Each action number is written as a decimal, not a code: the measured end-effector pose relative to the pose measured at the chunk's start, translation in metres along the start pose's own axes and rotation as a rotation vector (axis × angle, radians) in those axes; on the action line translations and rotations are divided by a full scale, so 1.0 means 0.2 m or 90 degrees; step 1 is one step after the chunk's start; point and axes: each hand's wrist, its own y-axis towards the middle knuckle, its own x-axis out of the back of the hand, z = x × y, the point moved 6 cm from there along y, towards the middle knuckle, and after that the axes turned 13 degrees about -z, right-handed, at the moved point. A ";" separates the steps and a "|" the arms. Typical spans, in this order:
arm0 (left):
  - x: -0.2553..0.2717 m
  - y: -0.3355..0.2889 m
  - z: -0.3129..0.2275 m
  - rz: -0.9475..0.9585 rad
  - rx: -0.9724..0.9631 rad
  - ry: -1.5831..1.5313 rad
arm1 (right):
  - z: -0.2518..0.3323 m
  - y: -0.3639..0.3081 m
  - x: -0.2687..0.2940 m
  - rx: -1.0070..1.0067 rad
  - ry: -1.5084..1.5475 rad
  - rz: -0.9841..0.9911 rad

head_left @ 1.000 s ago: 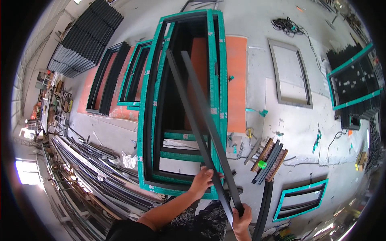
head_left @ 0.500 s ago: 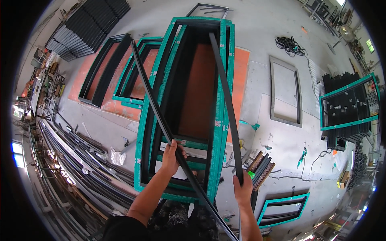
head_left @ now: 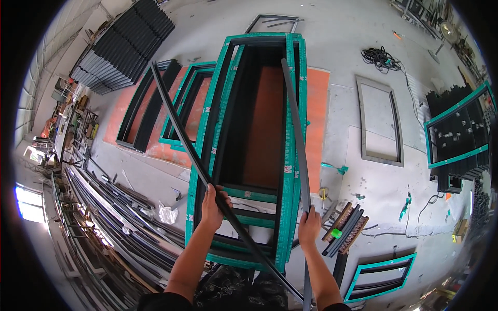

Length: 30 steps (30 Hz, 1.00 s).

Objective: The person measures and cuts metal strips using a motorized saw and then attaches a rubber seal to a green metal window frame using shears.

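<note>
Above the teal frame stack, left hand clamped on one dark strip — right hand gripping another, both running forward

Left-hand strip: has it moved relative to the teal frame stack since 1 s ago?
Yes. The left hand has swung its dark strip leftward, off the teal frame stack; its far end now lies over the orange mat, apart from the right-hand strip.

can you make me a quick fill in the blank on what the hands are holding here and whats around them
1. Each hand grips one long dark ____.
2. The left hand holds the bar that leans toward the ____.
3. The right hand holds its bar over a stack of frames edged in ____ tape.
4. The coil of black cable lies on the ____.

Missing words: bar; left; green; floor
</note>
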 end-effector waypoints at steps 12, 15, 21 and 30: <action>0.23 0.26 -0.10 0.099 0.057 0.072 | 0.21 -0.08 -0.44 -0.094 -0.118 -0.077; 0.27 0.35 -0.16 0.148 0.084 0.078 | 0.19 -0.09 -0.42 -0.112 -0.152 -0.126; 0.46 0.53 -0.36 0.168 0.070 0.048 | 0.26 -0.13 -0.43 -0.092 -0.208 -0.087; 0.44 0.76 -0.50 0.142 0.047 0.022 | 0.02 -0.44 -0.31 -0.140 -0.144 0.007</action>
